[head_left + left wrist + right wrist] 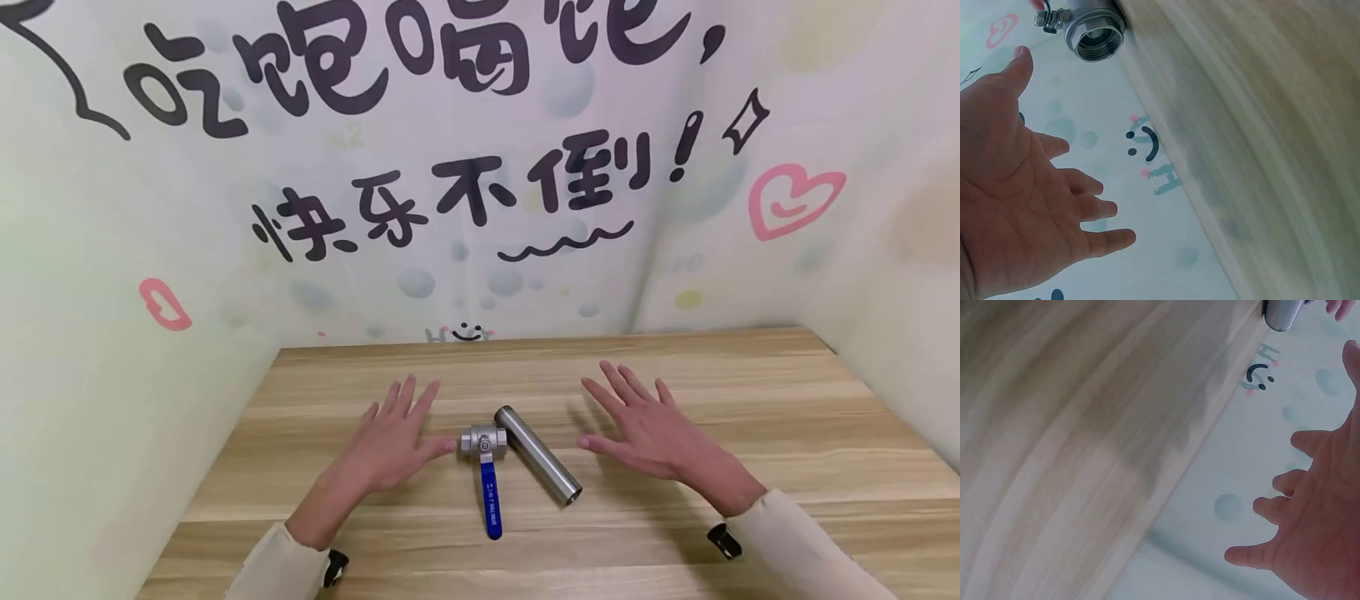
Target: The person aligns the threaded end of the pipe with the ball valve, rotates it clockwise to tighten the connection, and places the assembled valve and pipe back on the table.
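A steel ball valve [483, 443] with a blue lever handle [491, 500] lies on the wooden table, its lever toward the person. Just right of it a metal pipe [538, 457] lies aslant, its far end close to the valve body. My left hand [393, 446] is spread with straight fingers left of the valve, thumb tip near its side; it holds nothing. On the right, my right hand [648, 433] is likewise spread beside the pipe, apart from it. The left wrist view shows the valve's threaded opening [1097, 44]; in the right wrist view only the pipe's end [1282, 315] shows.
The wood-grain table [360, 558] reaches back to a white printed curtain [450, 292] with dark lettering. Pale walls of the same kind stand at left and right. A dark strap piece [723, 542] hangs at the right cuff, another [336, 568] at the left.
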Tool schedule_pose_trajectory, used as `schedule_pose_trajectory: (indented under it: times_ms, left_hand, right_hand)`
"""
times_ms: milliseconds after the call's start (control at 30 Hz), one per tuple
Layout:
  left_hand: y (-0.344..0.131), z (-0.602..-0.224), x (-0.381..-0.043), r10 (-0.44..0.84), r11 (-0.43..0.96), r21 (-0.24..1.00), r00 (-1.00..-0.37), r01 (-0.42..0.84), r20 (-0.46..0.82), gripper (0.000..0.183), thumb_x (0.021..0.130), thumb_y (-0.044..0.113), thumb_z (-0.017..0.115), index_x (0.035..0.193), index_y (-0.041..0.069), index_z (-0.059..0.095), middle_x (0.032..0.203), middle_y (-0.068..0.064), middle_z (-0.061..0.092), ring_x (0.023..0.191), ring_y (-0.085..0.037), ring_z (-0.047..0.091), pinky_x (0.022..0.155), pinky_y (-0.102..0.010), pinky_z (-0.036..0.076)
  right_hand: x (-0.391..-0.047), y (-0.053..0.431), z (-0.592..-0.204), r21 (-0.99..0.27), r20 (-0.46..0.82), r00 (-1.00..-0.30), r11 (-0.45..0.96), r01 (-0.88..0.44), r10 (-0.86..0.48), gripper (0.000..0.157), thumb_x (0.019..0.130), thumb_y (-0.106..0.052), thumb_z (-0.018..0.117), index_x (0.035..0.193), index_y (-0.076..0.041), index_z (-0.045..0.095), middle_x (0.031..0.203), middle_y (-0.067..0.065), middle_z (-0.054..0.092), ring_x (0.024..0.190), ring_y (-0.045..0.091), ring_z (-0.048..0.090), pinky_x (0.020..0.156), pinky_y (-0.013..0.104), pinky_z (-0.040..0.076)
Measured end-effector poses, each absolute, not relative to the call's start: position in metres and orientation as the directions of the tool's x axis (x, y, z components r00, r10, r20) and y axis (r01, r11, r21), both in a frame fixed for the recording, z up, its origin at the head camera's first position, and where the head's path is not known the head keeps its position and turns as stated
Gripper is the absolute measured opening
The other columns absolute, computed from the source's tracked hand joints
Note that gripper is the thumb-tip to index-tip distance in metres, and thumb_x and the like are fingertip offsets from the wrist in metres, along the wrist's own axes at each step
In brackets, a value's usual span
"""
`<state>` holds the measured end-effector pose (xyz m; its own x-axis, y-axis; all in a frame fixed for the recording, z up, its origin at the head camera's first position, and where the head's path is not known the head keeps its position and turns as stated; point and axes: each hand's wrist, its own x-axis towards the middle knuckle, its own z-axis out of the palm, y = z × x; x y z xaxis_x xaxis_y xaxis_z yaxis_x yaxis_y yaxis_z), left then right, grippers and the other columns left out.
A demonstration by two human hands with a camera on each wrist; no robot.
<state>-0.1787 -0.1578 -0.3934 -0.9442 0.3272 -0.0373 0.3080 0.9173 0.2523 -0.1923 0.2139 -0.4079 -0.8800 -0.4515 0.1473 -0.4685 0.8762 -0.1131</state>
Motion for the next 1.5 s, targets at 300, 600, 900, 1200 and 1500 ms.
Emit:
schedule_pose_trajectory:
  times_ms: [300,600,900,1200,1500]
  left_hand:
    - [-0.157,-0.391,-0.179,0.334,0.915,0.25,-0.942,0.318,-0.023,0.09,0.092,0.064,0.049,0.157,0.015,0.013,0.161,-0.02,0.01,0.145,-0.045,0.014,0.108,-0.068,0.023]
    - [-0.158,-0.392,-0.175,0.324,0.921,0.24,-0.945,0.306,-0.037,0.099,0.09,0.067,0.048,0.155,0.003,0.01,0.16,-0.02,0.012,0.144,-0.044,0.019,0.108,-0.064,0.027]
    - [-0.154,-0.39,-0.179,0.331,0.914,0.251,-0.944,0.319,-0.007,0.095,0.092,0.057,0.055,0.155,0.0,0.011,0.16,-0.019,0.014,0.146,-0.04,0.014,0.112,-0.061,0.022]
    - [-0.147,-0.39,-0.181,0.347,0.899,0.292,-0.937,0.326,-0.023,0.092,0.092,0.055,0.056,0.156,0.005,0.013,0.16,-0.018,0.016,0.147,-0.038,0.014,0.113,-0.06,0.02]
    - [-0.136,-0.393,-0.184,0.391,0.885,0.291,-0.919,0.363,-0.043,0.085,0.093,0.05,0.058,0.155,0.007,0.019,0.159,-0.019,0.021,0.146,-0.039,0.019,0.113,-0.059,0.022]
  right_hand:
    - [-0.193,0.21,-0.405,-0.09,0.172,-0.866,0.868,-0.488,-0.469,0.083,0.089,-0.071,0.046,0.153,-0.02,0.032,0.159,0.017,0.022,0.144,0.041,0.024,0.101,0.074,0.023]
    - [-0.189,0.205,-0.404,-0.117,0.125,-0.869,0.863,-0.491,-0.478,0.087,0.087,-0.075,0.044,0.154,-0.022,0.029,0.16,0.014,0.02,0.146,0.038,0.018,0.106,0.071,0.02]
    - [-0.187,0.194,-0.4,-0.109,0.135,-0.854,0.849,-0.517,-0.503,0.09,0.084,-0.079,0.043,0.153,-0.022,0.032,0.156,0.013,0.032,0.144,0.035,0.028,0.109,0.065,0.025]
    - [-0.184,0.178,-0.398,-0.119,0.106,-0.845,0.837,-0.534,-0.524,0.089,0.083,-0.077,0.047,0.151,-0.022,0.036,0.149,0.011,0.044,0.14,0.032,0.037,0.108,0.062,0.029]
    - [-0.181,0.164,-0.401,-0.135,0.055,-0.849,0.838,-0.528,-0.526,0.095,0.079,-0.083,0.045,0.149,-0.019,0.04,0.14,0.012,0.054,0.133,0.035,0.045,0.105,0.059,0.035]
